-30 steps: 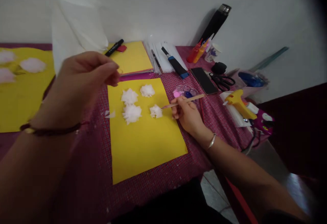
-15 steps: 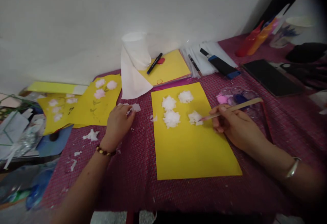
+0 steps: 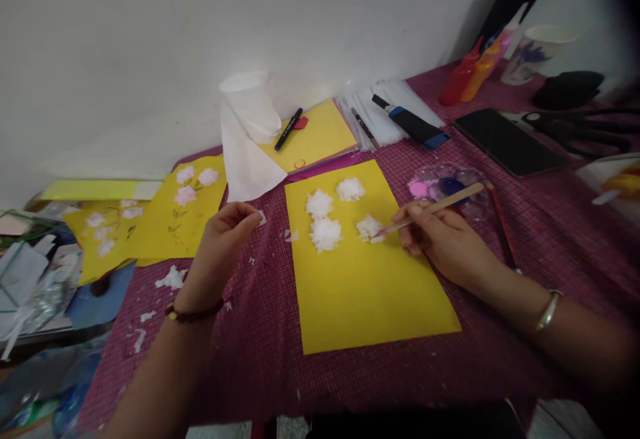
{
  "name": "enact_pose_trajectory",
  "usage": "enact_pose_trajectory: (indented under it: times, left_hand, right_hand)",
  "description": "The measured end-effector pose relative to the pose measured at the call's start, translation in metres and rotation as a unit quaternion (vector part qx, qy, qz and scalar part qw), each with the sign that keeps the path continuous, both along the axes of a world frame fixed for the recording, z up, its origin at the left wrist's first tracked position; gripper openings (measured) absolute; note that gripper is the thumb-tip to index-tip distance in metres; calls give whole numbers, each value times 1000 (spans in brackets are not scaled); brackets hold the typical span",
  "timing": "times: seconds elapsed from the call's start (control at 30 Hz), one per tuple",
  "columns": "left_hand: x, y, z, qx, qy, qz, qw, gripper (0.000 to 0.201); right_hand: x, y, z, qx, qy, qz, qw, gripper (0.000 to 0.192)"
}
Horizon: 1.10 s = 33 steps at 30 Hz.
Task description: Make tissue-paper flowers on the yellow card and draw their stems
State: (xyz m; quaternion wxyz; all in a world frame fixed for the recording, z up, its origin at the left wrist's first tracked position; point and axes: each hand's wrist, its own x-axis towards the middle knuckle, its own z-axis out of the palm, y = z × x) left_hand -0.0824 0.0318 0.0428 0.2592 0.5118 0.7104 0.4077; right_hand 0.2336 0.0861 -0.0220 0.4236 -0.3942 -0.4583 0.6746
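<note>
A yellow paper sheet (image 3: 365,279) lies on the maroon checked tablecloth (image 3: 250,332). Several white tissue flowers (image 3: 325,232) sit on its upper part. My right hand (image 3: 440,239) holds a wooden paintbrush (image 3: 435,207) whose tip touches the rightmost tissue flower (image 3: 369,227). My left hand (image 3: 220,249) hovers left of the sheet, thumb and fingers pinched together beside a small white tissue scrap (image 3: 262,217); I cannot tell whether it grips the scrap.
A clear palette (image 3: 450,185) with pink and blue paint lies right of the brush. Behind are a yellow paper pad with a black marker (image 3: 289,129), white tissue (image 3: 245,159), paint bottles (image 3: 467,72), a phone (image 3: 507,142), scissors. Another yellow sheet with flowers (image 3: 170,212) lies left.
The view swung left, then steadied. My left hand dropped from in front of the camera to the cloth, reached the tissue scrap and has now lifted slightly. The right hand kept the brush on the flower.
</note>
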Motion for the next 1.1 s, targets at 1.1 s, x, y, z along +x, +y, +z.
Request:
enact_pose_trajectory:
  times: [1.1]
  left_hand:
    - [64,-16,-17,-67,189,-347,916,20]
  right_hand:
    - [1,-2,9,82,25,19,996,37]
